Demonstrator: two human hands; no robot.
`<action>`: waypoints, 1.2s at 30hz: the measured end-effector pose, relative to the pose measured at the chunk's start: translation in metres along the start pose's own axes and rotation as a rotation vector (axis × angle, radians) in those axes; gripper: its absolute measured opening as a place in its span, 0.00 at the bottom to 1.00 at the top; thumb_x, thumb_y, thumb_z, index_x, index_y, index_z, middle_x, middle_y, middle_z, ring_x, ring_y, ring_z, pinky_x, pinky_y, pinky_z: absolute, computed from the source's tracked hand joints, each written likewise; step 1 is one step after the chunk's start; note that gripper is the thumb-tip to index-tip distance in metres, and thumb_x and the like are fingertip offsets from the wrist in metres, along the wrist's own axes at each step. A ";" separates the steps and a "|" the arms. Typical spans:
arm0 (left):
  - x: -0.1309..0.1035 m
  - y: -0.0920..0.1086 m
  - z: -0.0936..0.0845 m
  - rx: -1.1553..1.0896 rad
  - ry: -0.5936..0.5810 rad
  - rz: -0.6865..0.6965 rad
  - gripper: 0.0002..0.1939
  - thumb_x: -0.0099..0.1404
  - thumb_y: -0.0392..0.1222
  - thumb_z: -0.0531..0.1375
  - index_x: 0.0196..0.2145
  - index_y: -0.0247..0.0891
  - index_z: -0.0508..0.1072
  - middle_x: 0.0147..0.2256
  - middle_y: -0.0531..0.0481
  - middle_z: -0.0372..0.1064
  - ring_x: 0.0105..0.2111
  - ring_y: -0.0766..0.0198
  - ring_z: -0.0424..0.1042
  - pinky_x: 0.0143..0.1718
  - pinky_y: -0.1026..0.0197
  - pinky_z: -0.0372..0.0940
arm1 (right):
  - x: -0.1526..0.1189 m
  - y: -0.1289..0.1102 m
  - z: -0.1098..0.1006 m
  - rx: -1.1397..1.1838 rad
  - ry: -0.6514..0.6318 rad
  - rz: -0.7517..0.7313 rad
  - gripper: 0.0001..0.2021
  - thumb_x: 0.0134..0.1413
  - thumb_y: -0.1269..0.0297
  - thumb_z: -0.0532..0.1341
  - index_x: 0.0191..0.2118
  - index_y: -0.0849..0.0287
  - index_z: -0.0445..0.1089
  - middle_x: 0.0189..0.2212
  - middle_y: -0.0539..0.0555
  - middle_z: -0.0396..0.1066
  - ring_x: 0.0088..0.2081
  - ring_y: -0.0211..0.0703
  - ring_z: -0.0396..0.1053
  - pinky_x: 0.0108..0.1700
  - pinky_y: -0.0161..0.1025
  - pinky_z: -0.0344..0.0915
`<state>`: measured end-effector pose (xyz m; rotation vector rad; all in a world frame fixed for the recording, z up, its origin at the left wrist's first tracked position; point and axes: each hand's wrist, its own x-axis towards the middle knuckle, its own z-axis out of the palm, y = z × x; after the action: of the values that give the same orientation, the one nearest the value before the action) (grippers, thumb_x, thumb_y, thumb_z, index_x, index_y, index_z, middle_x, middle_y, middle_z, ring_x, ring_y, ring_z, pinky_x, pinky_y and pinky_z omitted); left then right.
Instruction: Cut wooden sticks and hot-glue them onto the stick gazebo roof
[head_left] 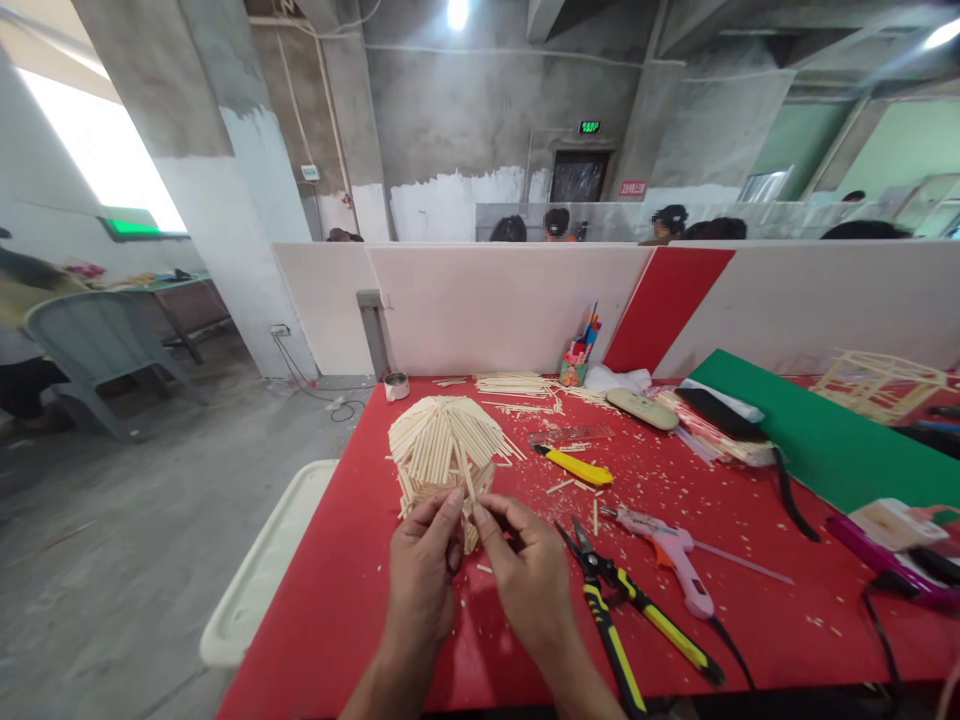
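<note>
A small model house of pale wooden sticks, with a cone-like stick roof [442,430], stands on the red tabletop [322,620]. Both hands are at its near side, below the roof edge. My left hand [427,560] has thumb and fingers pinched together; whatever lies between them is too small to make out. My right hand [521,560] is pinched close beside it, thumb and forefinger at the lower end of a thin stick [466,470] that slants up over the roof. The lower part of the model is partly hidden behind the fingers.
Right of the hands lie black-and-yellow pruning shears [619,590], a pink glue gun [679,560] and a yellow cutter [577,466]. Loose sticks [514,384], a pen cup [574,368] and a metal tin [396,386] are farther back. A green board [832,430] lies at right; people sit beyond the partition.
</note>
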<state>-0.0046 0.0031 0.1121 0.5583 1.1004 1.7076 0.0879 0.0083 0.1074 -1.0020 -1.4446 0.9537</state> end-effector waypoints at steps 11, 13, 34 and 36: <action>0.014 0.002 0.007 -0.003 0.032 -0.010 0.19 0.42 0.49 0.71 0.21 0.32 0.70 0.13 0.59 0.59 0.11 0.79 0.51 0.11 0.73 0.44 | 0.018 0.009 -0.006 -0.193 0.010 -0.183 0.11 0.58 0.61 0.55 0.38 0.59 0.74 0.34 0.55 0.74 0.35 0.41 0.71 0.36 0.35 0.66; 0.015 0.003 0.007 -0.013 0.033 -0.011 0.19 0.41 0.49 0.71 0.20 0.32 0.69 0.13 0.58 0.60 0.11 0.79 0.51 0.11 0.73 0.44 | 0.018 0.009 -0.006 -0.208 0.003 -0.201 0.11 0.59 0.61 0.55 0.38 0.58 0.73 0.33 0.55 0.74 0.35 0.41 0.71 0.36 0.35 0.66; 0.016 0.011 -0.004 -0.012 0.079 0.000 0.16 0.42 0.45 0.70 0.24 0.31 0.73 0.13 0.60 0.59 0.10 0.79 0.51 0.10 0.73 0.43 | 0.051 -0.003 -0.014 -0.257 0.103 -0.335 0.07 0.58 0.60 0.54 0.35 0.57 0.66 0.38 0.56 0.69 0.42 0.44 0.66 0.43 0.41 0.64; 0.015 0.014 -0.009 -0.020 0.072 -0.003 0.14 0.44 0.45 0.69 0.24 0.32 0.73 0.13 0.59 0.59 0.11 0.78 0.51 0.10 0.73 0.42 | 0.060 -0.003 -0.014 -0.276 0.120 -0.386 0.07 0.58 0.61 0.54 0.35 0.57 0.67 0.43 0.57 0.69 0.47 0.45 0.65 0.49 0.44 0.62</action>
<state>-0.0238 0.0116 0.1179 0.4859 1.1330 1.7462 0.0980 0.0643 0.1301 -0.9129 -1.6207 0.4159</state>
